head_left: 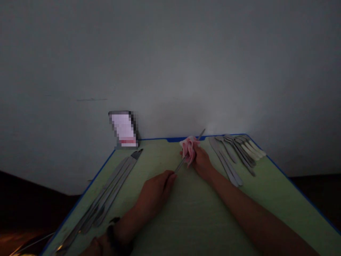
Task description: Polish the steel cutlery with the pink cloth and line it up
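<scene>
Pink cloth [189, 148] around utensil [180, 165]; hands [156, 189] [203, 163] on both

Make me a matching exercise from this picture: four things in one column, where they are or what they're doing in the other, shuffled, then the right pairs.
1. Pink cloth
2. Left hand
3. Phone-like device
4. Pale-handled cutlery

A. Lying at the far right of the table
B. In the right hand, bunched around the utensil
C. Standing tilted at the table's far left corner
D. Holding the utensil's near end

Pairs: 1-B, 2-D, 3-C, 4-A
</scene>
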Tool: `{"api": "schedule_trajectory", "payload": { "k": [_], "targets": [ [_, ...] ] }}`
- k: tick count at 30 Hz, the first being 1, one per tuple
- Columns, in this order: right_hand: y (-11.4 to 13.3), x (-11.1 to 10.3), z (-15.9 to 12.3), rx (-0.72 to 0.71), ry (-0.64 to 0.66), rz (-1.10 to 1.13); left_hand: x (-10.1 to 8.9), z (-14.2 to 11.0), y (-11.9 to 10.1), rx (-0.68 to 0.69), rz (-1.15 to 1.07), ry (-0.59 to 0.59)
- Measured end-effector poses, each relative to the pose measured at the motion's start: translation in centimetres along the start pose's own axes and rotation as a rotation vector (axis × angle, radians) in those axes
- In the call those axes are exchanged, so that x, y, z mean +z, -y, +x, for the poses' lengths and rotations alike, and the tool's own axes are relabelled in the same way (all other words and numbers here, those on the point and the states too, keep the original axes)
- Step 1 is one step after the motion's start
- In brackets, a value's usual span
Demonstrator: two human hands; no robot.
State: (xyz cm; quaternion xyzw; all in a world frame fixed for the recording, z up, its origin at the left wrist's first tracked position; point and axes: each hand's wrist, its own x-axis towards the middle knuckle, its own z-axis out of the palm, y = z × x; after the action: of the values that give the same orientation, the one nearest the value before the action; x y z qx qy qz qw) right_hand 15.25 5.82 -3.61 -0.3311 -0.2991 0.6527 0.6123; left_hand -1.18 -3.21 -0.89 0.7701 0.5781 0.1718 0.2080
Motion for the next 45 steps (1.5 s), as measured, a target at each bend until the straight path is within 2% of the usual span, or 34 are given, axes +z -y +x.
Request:
{"api": "schedule_trajectory", "payload": {
  "k": [2,5,8,17,20,22,25,27,30,33,38,42,45],
  "targets": [
    [0.1,0.2,-0.5,-0.011,0.046,-0.051,-0.1,0.2,0.3,0.005,-0.046,0.015],
    [-0.1,0.9,-1.8,-0.084,0.141,-0.257,-0.2,0.4,0.7,0.014,-0.161,-0.015],
    [-0.5,1.7,-3.0,-0.170,0.172,-0.436,-0.2,0.5,0.9,0.029,-0.214,-0.041],
    [-1.5,2.1,-3.7,-0.169,0.208,-0.549,0.1,0.4,1.1,0.005,-0.241,-0.080],
    [-1.5,2.3,-4.0,-0.181,0.168,-0.582,0.0,0.5,1.1,-0.004,-0.255,-0.078],
    [-1.6,2.5,-4.2,-0.206,0.120,-0.636,-0.2,0.7,1.1,-0.026,-0.328,-0.066],
    [-1.6,2.8,-4.7,-0.254,0.081,-0.690,-0.5,1.1,1.2,-0.051,-0.551,-0.023],
    [-1.7,3.0,-4.9,-0.275,0.099,-0.689,-0.8,1.2,1.1,-0.065,-0.688,-0.012],
    [-1.6,3.0,-5.0,-0.286,0.140,-0.695,-1.0,1.3,1.0,-0.078,-0.777,-0.001],
    [-1.4,2.8,-4.6,-0.283,0.121,-0.691,-1.1,1.2,1.2,-0.062,-0.723,0.015],
    [-1.2,2.2,-3.7,-0.229,-0.040,-0.593,-0.8,1.0,1.6,-0.034,-0.517,0.017],
    [-1.4,2.3,-3.9,-0.248,-0.039,-0.690,-0.5,0.7,0.8,0.015,-0.261,-0.035],
    [-1.5,2.6,-4.4,-0.272,-0.010,-0.744,-0.3,0.4,-0.2,-0.015,-0.042,-0.005]
  ]
}}
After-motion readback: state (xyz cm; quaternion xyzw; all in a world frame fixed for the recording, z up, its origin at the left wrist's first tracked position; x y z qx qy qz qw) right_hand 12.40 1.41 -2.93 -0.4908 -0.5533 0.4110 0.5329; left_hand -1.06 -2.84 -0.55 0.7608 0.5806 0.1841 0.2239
